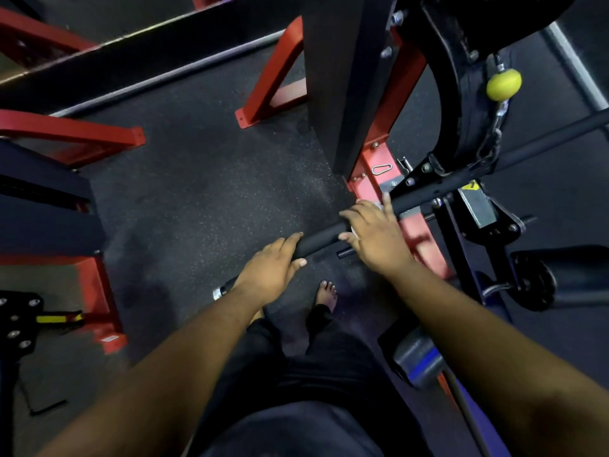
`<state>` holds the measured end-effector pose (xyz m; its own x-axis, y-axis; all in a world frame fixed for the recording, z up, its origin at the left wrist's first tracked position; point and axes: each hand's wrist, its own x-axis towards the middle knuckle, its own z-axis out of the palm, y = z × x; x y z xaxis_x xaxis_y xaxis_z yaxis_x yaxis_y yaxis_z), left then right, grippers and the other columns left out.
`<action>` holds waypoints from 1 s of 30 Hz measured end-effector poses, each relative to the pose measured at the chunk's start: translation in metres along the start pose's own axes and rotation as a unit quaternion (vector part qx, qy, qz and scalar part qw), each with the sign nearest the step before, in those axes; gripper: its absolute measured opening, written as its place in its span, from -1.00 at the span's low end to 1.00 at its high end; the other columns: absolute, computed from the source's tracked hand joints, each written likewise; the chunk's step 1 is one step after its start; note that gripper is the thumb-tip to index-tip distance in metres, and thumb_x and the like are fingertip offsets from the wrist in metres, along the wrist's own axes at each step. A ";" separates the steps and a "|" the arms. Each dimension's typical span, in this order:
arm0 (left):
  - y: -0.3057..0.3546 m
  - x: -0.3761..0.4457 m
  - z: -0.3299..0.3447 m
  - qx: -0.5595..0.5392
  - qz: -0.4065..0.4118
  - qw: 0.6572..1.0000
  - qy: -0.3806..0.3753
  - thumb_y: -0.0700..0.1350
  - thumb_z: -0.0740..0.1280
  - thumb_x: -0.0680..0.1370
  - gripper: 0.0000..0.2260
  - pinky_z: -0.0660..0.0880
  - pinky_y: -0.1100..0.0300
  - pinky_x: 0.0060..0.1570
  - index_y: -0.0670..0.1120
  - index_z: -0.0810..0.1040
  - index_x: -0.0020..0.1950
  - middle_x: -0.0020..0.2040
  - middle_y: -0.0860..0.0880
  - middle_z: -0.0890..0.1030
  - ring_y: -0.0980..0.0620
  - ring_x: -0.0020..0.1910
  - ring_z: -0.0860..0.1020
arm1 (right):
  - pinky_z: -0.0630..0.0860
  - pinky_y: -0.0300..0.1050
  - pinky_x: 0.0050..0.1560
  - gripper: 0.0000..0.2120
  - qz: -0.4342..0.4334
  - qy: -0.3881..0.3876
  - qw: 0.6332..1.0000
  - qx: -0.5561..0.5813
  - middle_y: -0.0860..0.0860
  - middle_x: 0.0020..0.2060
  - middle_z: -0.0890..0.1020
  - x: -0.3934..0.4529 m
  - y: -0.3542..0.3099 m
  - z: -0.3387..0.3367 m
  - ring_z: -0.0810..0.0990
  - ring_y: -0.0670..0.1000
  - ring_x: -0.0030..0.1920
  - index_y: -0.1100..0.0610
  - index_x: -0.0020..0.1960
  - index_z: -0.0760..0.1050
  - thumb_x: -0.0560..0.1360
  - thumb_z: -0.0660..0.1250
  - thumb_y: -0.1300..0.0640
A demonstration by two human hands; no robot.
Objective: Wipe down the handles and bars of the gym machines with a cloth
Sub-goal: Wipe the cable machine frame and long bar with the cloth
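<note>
Left hand (pixel 272 263) palm-down, fingers and thumb wrapped round the black padded bar (pixel 321 237) near its chrome end, bar running diagonally up-right across the red-framed machine (pixel 372 166), right hand (pixel 372 232) clamped over the bar, white cloth (pixel 354 233) glimpsed beneath its fingers, yellow ball stopper (pixel 503 84) above, no legible writing.

The dark speckled rubber floor (pixel 204 179) carries the red steel feet (pixel 260 113) of the machine frames, a black upright column (pixel 342 94) and the person's bare foot (pixel 326 293). A thin black angled strip (pixel 46 409) lies flat at lower left.
</note>
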<state>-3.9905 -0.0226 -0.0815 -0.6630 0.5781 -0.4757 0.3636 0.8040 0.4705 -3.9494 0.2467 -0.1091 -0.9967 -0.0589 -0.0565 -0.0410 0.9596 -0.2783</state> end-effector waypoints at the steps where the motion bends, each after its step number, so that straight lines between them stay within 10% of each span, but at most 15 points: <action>1: 0.000 0.001 0.001 0.001 0.000 1.000 -0.004 0.17 0.10 0.70 -0.44 0.47 -0.11 0.28 -0.03 0.12 0.65 0.37 -0.10 0.47 -0.13 0.28 0.48 | -0.07 0.35 0.58 -0.39 -0.022 -0.009 0.999 -0.029 0.06 0.14 0.62 0.002 0.010 -0.003 0.56 0.14 0.28 0.12 0.30 0.56 0.61 0.06 -0.33; 6: -0.001 0.000 0.004 -0.007 0.006 1.000 0.002 0.16 0.11 0.70 -0.45 0.49 -0.11 0.27 -0.03 0.14 0.63 0.36 -0.10 0.48 -0.12 0.25 0.51 | -0.01 0.52 0.51 -0.05 0.052 -0.096 0.987 -0.114 0.06 0.05 0.63 0.014 0.051 -0.027 0.58 0.15 0.19 0.07 0.19 0.56 0.35 -0.14 -0.65; 13: -0.005 -0.002 0.003 -0.028 0.022 0.999 -0.011 0.14 0.14 0.71 -0.46 0.47 -0.12 0.29 -0.01 0.12 0.64 0.38 -0.10 0.47 -0.12 0.30 0.47 | 0.04 0.36 0.54 -0.13 -0.139 -0.099 0.980 -0.106 0.06 0.10 0.60 0.017 0.005 -0.013 0.59 0.14 0.19 0.11 0.35 0.48 0.32 0.20 -0.53; 19: -0.003 -0.008 0.003 -0.030 0.031 0.999 0.000 0.16 0.11 0.69 -0.45 0.48 -0.10 0.28 -0.03 0.14 0.64 0.37 -0.10 0.48 -0.10 0.29 0.48 | 0.07 0.44 0.52 -0.11 0.009 -0.100 0.989 -0.106 0.04 0.05 0.63 0.014 0.037 -0.027 0.59 0.14 0.18 0.07 0.18 0.56 0.33 -0.03 -0.63; 26: -0.001 -0.010 0.003 -0.014 0.035 0.999 -0.009 0.14 0.14 0.70 -0.47 0.48 -0.13 0.26 -0.02 0.14 0.62 0.35 -0.09 0.48 -0.14 0.28 0.50 | 0.03 0.47 0.51 -0.21 -0.069 -0.030 0.997 -0.035 0.03 0.10 0.64 0.003 -0.021 -0.002 0.61 0.11 0.19 0.08 0.28 0.57 0.47 0.03 -0.51; 30: 0.002 -0.012 0.001 -0.004 0.038 0.999 -0.006 0.14 0.11 0.71 -0.46 0.49 -0.12 0.25 -0.03 0.12 0.64 0.34 -0.09 0.47 -0.12 0.26 0.49 | -0.06 0.58 0.47 -0.10 0.080 -0.056 0.992 -0.076 0.05 0.11 0.64 0.004 0.048 -0.025 0.55 0.12 0.28 0.06 0.20 0.58 0.47 -0.23 -0.56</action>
<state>-3.9808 -0.0279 -0.0754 -0.6259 0.6384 -0.4479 0.4061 0.7571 0.5117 -3.9567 0.2992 -0.0987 -0.9774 0.0748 -0.1976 0.0978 0.9892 -0.1095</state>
